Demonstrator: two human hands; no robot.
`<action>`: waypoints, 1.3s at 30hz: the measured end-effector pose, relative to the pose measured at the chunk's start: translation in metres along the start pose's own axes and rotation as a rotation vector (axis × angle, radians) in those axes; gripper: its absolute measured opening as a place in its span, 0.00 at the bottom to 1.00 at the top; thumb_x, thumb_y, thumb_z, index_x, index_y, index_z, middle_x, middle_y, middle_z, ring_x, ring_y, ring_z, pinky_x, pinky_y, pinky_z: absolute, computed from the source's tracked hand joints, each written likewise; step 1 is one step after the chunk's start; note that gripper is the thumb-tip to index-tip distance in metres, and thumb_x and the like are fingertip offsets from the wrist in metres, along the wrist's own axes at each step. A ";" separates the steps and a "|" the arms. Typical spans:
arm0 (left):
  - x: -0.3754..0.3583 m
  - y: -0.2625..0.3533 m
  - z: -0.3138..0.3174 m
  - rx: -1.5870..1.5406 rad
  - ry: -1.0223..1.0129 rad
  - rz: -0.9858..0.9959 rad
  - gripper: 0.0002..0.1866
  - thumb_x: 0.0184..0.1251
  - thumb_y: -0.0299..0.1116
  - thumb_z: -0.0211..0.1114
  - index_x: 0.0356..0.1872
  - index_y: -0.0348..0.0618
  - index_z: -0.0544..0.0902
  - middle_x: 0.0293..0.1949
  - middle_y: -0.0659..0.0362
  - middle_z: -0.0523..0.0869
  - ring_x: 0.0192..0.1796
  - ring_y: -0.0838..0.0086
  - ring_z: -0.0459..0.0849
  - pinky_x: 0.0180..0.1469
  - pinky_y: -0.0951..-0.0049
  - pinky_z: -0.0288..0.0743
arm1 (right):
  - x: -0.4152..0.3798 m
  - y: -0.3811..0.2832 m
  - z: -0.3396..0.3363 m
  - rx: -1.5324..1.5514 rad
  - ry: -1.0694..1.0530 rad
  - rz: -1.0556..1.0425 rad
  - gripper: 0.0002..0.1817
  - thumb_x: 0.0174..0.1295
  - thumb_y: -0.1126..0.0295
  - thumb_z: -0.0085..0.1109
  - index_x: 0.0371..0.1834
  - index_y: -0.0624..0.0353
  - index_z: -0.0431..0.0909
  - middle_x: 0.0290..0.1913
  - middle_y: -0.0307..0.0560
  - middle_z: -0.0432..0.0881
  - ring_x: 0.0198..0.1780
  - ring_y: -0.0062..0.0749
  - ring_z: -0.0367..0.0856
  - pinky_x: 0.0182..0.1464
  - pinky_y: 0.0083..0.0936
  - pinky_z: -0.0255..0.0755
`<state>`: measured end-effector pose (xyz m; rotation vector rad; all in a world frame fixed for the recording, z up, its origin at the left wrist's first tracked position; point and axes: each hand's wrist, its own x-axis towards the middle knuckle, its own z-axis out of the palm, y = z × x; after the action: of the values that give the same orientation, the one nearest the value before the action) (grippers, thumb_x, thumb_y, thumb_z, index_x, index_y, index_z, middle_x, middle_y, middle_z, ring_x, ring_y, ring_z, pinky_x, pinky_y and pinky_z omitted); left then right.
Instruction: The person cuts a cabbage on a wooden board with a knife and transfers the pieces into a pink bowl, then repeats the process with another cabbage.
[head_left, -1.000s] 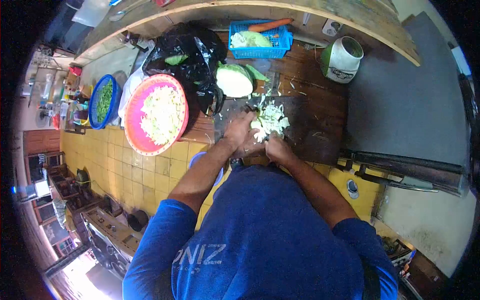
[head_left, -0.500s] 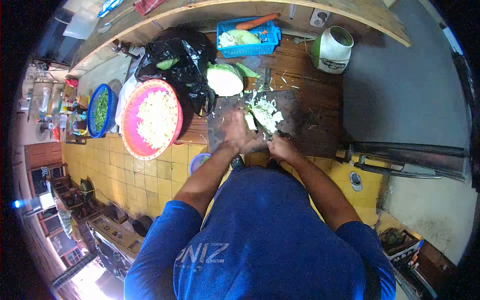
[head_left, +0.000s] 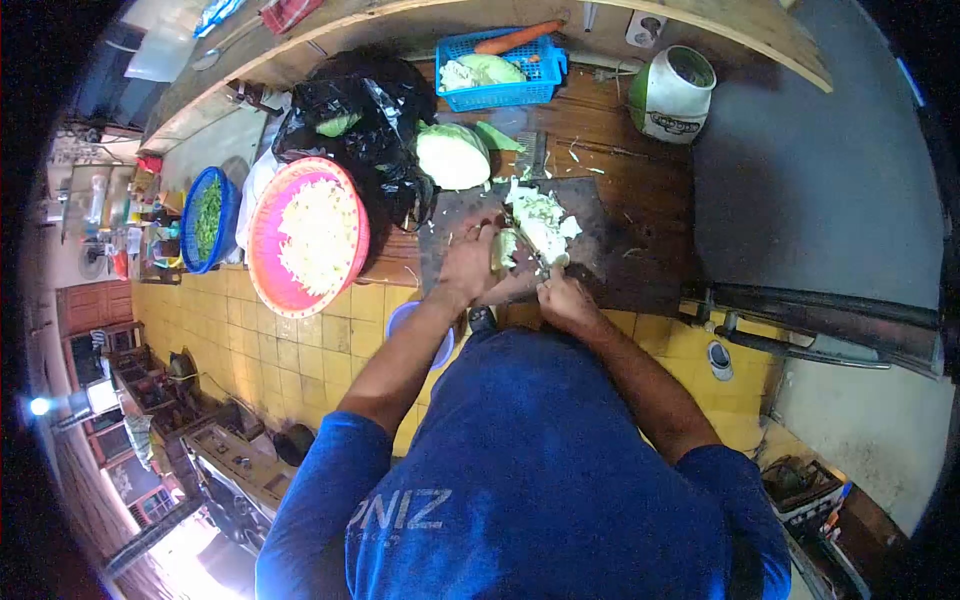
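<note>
On a dark cutting board (head_left: 455, 212), my left hand (head_left: 468, 262) presses its fingertips against a small piece of pale cabbage (head_left: 504, 248). My right hand (head_left: 568, 300) is closed around a knife, whose handle is mostly hidden. The knife's dark blade (head_left: 524, 256) lies between the cabbage piece and a heap of shredded cabbage (head_left: 541, 222). Beyond the board's far left edge rests a larger cut cabbage (head_left: 453, 157). A pink colander (head_left: 258, 245) of shredded cabbage stands left of the board.
A blue basket (head_left: 500, 97) at the back holds a carrot (head_left: 518, 37) and some cabbage. A green-and-white container (head_left: 675, 97) stands at back right. Black plastic bags (head_left: 350, 110) bulge behind the colander. A blue basin (head_left: 187, 225) of chopped greens sits far left; a shelf (head_left: 740, 35) overhangs the back.
My left fingers have moved in from the board onto the cabbage piece. The knife and shredded heap have shifted slightly. The whole view has tilted a little.
</note>
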<state>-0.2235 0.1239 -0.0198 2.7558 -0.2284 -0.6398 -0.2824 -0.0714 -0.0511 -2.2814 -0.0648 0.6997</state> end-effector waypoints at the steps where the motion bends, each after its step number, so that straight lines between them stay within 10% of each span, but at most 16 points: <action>1: 0.000 -0.007 0.003 0.002 -0.001 -0.003 0.35 0.49 0.37 0.72 0.60 0.41 0.68 0.59 0.44 0.74 0.63 0.49 0.71 0.64 0.56 0.69 | 0.000 0.000 0.000 0.016 0.000 -0.005 0.27 0.65 0.61 0.47 0.59 0.72 0.58 0.38 0.73 0.79 0.43 0.68 0.79 0.48 0.56 0.71; 8: 0.016 -0.031 0.022 -0.029 0.058 0.282 0.36 0.47 0.31 0.73 0.60 0.41 0.68 0.55 0.42 0.77 0.56 0.51 0.78 0.59 0.57 0.71 | 0.043 0.059 0.065 -0.168 -0.096 -0.089 0.24 0.65 0.61 0.48 0.54 0.74 0.62 0.39 0.71 0.80 0.43 0.67 0.79 0.49 0.55 0.71; 10: 0.018 -0.033 0.013 -0.107 -0.015 0.258 0.35 0.44 0.30 0.75 0.57 0.41 0.71 0.55 0.43 0.77 0.57 0.51 0.78 0.60 0.58 0.71 | 0.028 -0.010 0.020 -0.034 -0.059 0.198 0.23 0.65 0.62 0.48 0.52 0.75 0.63 0.39 0.73 0.80 0.44 0.66 0.80 0.49 0.54 0.72; 16: 0.021 -0.039 0.012 -0.100 0.133 0.378 0.37 0.39 0.33 0.78 0.56 0.45 0.72 0.53 0.43 0.78 0.61 0.49 0.73 0.64 0.59 0.67 | 0.019 -0.023 0.009 -0.050 -0.074 0.046 0.23 0.65 0.63 0.47 0.53 0.75 0.63 0.39 0.76 0.79 0.44 0.68 0.79 0.45 0.53 0.74; 20: 0.037 -0.051 0.020 -0.069 0.024 0.365 0.36 0.34 0.34 0.79 0.50 0.46 0.72 0.50 0.44 0.78 0.60 0.49 0.73 0.62 0.59 0.66 | 0.058 0.045 0.067 -0.525 0.103 -0.442 0.23 0.64 0.64 0.46 0.52 0.76 0.62 0.34 0.74 0.79 0.36 0.68 0.80 0.40 0.53 0.75; 21: 0.032 -0.051 0.021 -0.130 0.038 0.385 0.35 0.33 0.34 0.80 0.48 0.46 0.73 0.50 0.45 0.77 0.58 0.49 0.74 0.60 0.58 0.68 | 0.036 0.001 0.040 -0.075 0.137 -0.043 0.14 0.60 0.67 0.50 0.43 0.68 0.68 0.31 0.69 0.81 0.36 0.66 0.81 0.38 0.54 0.75; 24: 0.051 -0.064 0.036 -0.430 0.014 0.377 0.35 0.30 0.34 0.82 0.45 0.45 0.73 0.48 0.48 0.77 0.55 0.49 0.74 0.56 0.56 0.70 | 0.024 -0.019 0.025 -0.021 0.037 0.053 0.13 0.60 0.69 0.49 0.43 0.69 0.68 0.33 0.71 0.81 0.39 0.66 0.81 0.39 0.55 0.75; 25: 0.041 -0.058 0.026 -0.348 0.005 0.373 0.35 0.30 0.35 0.82 0.45 0.45 0.73 0.49 0.48 0.77 0.56 0.49 0.74 0.56 0.56 0.70 | 0.063 0.057 0.088 -0.235 -0.014 -0.147 0.14 0.59 0.70 0.50 0.43 0.69 0.67 0.35 0.72 0.80 0.39 0.67 0.81 0.38 0.56 0.75; 32: 0.037 -0.054 0.020 -0.218 0.101 0.373 0.33 0.30 0.31 0.81 0.44 0.45 0.74 0.52 0.47 0.77 0.56 0.50 0.75 0.55 0.58 0.72 | 0.017 -0.034 0.015 0.018 -0.031 0.115 0.21 0.67 0.61 0.45 0.47 0.72 0.62 0.36 0.75 0.79 0.42 0.68 0.80 0.46 0.55 0.72; 33: 0.040 -0.061 0.033 -0.307 0.019 0.306 0.31 0.31 0.28 0.80 0.43 0.45 0.74 0.52 0.48 0.77 0.53 0.54 0.77 0.53 0.60 0.74 | 0.035 0.023 0.051 -0.215 -0.097 -0.244 0.21 0.66 0.62 0.46 0.47 0.74 0.61 0.34 0.73 0.80 0.40 0.68 0.81 0.43 0.53 0.74; 39: 0.041 -0.065 0.026 -0.320 0.205 0.509 0.29 0.35 0.24 0.77 0.44 0.43 0.75 0.46 0.54 0.77 0.43 0.66 0.79 0.45 0.67 0.76 | 0.030 -0.015 0.037 -0.105 0.089 0.010 0.21 0.65 0.66 0.47 0.47 0.79 0.60 0.31 0.69 0.81 0.35 0.66 0.82 0.38 0.53 0.75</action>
<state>-0.1935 0.1696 -0.0796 2.2978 -0.6851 -0.2309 -0.2730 -0.0291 -0.0769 -2.4123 -0.0498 0.6121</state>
